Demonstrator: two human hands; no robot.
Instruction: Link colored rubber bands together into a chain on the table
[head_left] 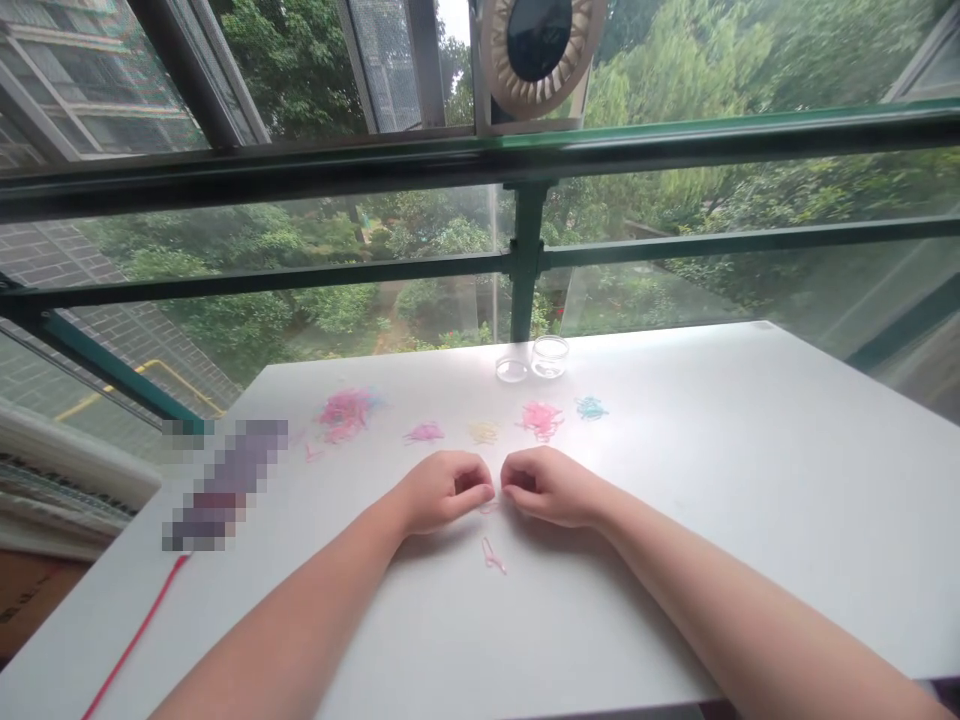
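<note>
My left hand (450, 492) and my right hand (553, 487) face each other just above the white table, each closed in a pinch, fingertips almost meeting. A small pink plastic stitch marker (489, 508), shaped like a safety pin, shows right under the left thumb tip. Whatever the right fingertips pinch is hidden. Closer to me lie pink stitch markers (491, 556), seemingly linked together. Beyond the hands are small piles: purple markers (425, 432), yellow markers (484, 432), pink markers (541, 420) and teal markers (591, 408).
A larger mixed pile (347, 413) of pink, purple and blue markers sits at the back left. A clear round jar (550, 358) and its clear lid (512, 370) stand near the far edge. A blurred-out object (236, 480) with a red cable (139, 635) lies left. Green railing (529, 250) runs behind.
</note>
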